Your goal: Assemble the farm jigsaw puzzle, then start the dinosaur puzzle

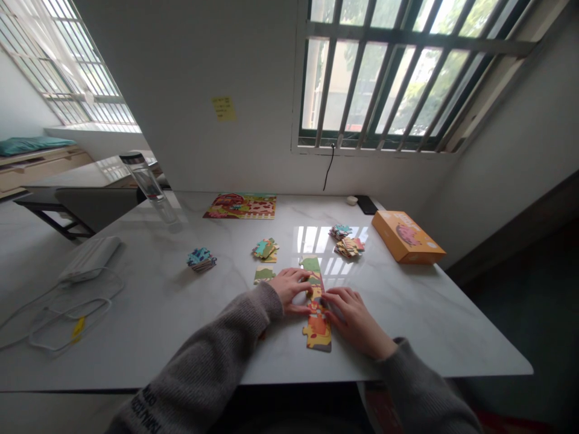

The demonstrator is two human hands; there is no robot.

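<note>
A narrow upright strip of joined jigsaw puzzle pieces [319, 326] lies flat on the table in front of me, green at its far end, yellow and orange nearer. My left hand [293, 288] is over its left edge, fingers curled onto the middle pieces and thumb lower down. From the right side, my right hand [355, 316] grips the strip's edge with forefinger and thumb, opposite the left. The fingertips hide part of the middle. Just left of my left hand is a loose green puzzle piece [263, 275], partly covered by the hand.
Puzzle pieces lie in a blue pile [201, 259], a green pile [265, 248] and two piles [350, 247] at right. Behind are a farm picture sheet [244, 206], a phone [366, 205] and an orange box [407, 236]. A bottle [149, 184] and white cable [67, 313] are left.
</note>
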